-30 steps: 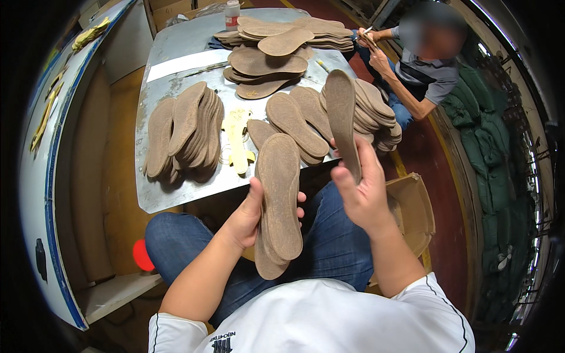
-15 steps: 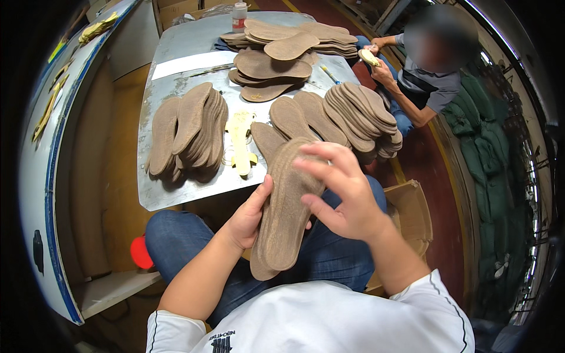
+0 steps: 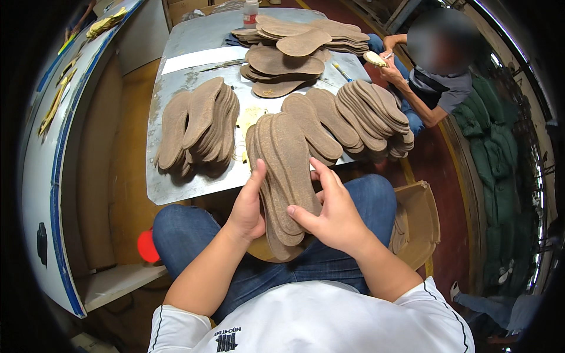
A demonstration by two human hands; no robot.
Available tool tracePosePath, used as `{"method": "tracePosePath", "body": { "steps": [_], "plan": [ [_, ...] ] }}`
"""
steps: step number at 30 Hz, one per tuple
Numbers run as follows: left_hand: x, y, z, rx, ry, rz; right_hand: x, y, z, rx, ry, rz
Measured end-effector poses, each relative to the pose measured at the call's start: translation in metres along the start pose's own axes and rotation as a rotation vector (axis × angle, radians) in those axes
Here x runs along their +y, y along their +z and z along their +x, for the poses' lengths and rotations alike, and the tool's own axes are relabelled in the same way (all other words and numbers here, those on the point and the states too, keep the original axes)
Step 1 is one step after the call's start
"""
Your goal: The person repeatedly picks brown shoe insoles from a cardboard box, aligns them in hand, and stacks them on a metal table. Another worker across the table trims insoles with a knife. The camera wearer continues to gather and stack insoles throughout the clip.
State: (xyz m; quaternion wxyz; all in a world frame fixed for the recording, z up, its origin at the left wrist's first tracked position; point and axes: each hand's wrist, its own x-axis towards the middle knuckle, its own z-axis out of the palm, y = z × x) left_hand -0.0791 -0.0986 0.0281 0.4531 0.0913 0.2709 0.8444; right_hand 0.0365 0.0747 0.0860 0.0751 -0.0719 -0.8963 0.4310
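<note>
Above my lap I hold a small stack of brown shoe insoles [image 3: 286,170], fanned slightly so several edges show. My left hand [image 3: 248,206] grips the stack's left side, thumb up along the edge and fingers hidden beneath. On the other side my right hand [image 3: 331,209] clasps it, thumb on the top insole and fingers along the right edge. Just beyond, at the table's near edge, a few loose insoles [image 3: 310,128] lie behind the stack. A pale yellow insole-shaped piece [image 3: 252,116] is partly covered by what I hold.
Piles of insoles stand on the metal table [image 3: 170,187]: one on the left [image 3: 206,123], one on the right [image 3: 368,115], more at the back [image 3: 282,65]. An open cardboard box [image 3: 421,223] sits right of my knee. A co-worker [image 3: 432,88] handles a pale insole at the far right.
My right hand has come down from the top of the stack to grip its right side. The stack is now fanned and more upright, covering more of the yellow piece.
</note>
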Motion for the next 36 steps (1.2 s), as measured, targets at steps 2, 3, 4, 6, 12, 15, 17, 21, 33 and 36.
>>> {"method": "tracePosePath", "body": {
  "steps": [2, 3, 4, 6, 12, 15, 17, 21, 33, 36],
  "plan": [
    [0.002, 0.0, 0.0, -0.087, 0.016, -0.143, 0.003, -0.002, 0.004, -0.004, 0.063, 0.097],
    [0.002, 0.0, 0.0, -0.031, 0.0, -0.162, 0.005, -0.003, 0.004, -0.005, 0.097, 0.146],
    [0.002, 0.0, -0.001, 0.005, -0.008, -0.19, 0.006, -0.003, 0.003, -0.017, 0.166, 0.32],
    [0.001, -0.002, 0.001, 0.106, -0.033, -0.211, 0.008, -0.006, 0.003, -0.027, 0.245, 0.556],
    [0.001, -0.003, 0.001, 0.038, 0.049, -0.168, 0.004, -0.005, 0.001, 0.11, 0.102, 0.485],
    [-0.002, 0.0, 0.0, 0.131, 0.036, -0.142, 0.0, 0.001, -0.002, 0.095, -0.083, 0.002],
    [-0.003, 0.001, 0.0, 0.113, 0.064, -0.063, -0.003, 0.01, -0.004, 0.037, -0.081, -0.086],
    [0.001, -0.002, -0.001, 0.09, 0.074, 0.0, 0.003, 0.019, 0.004, 0.032, -0.045, -0.037],
    [0.006, -0.003, 0.005, 0.071, 0.101, -0.203, 0.015, -0.007, 0.008, 0.066, 0.191, 0.668],
    [0.005, -0.001, 0.007, 0.163, 0.096, -0.087, 0.013, -0.01, 0.003, 0.055, 0.076, 0.531]
  ]
}}
